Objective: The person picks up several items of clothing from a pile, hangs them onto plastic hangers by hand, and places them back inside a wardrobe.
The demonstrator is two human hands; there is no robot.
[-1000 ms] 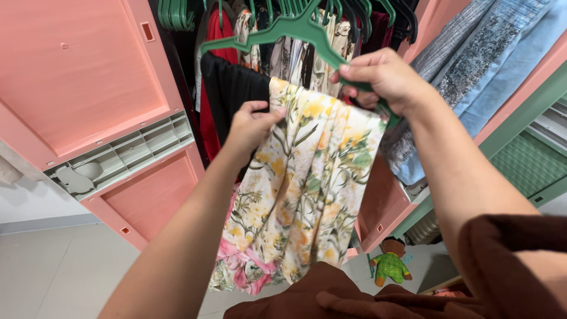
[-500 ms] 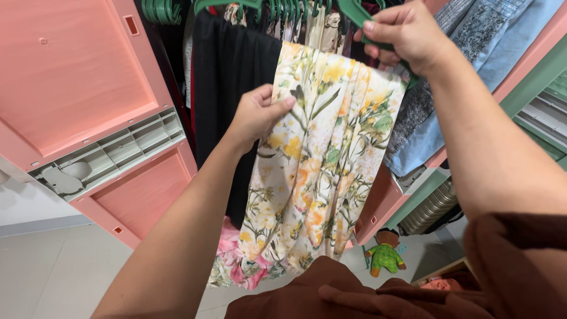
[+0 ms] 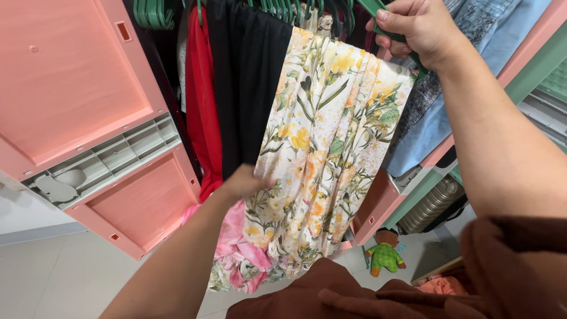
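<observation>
A cream floral cloth (image 3: 322, 142) with yellow flowers and green leaves hangs folded over a green hanger (image 3: 384, 12). My right hand (image 3: 416, 29) grips that hanger at the top right. My left hand (image 3: 239, 184), blurred, is low at the cloth's left edge, its fingers against the fabric; whether it pinches the cloth I cannot tell. Behind the cloth hang a black garment (image 3: 251, 82) and a red garment (image 3: 201, 106) inside the wardrobe.
A pink wardrobe door (image 3: 71, 88) stands open at left with a grey-green ribbed band. Pink flowered fabric (image 3: 236, 254) lies low in the wardrobe. Grey and blue clothes (image 3: 466, 35) hang at right. A small doll (image 3: 384, 255) sits on the tiled floor.
My left hand has slid down the cloth's left edge from near the top to the lower part. The hanger and my right hand have risen in view, and the cloth now hangs longer.
</observation>
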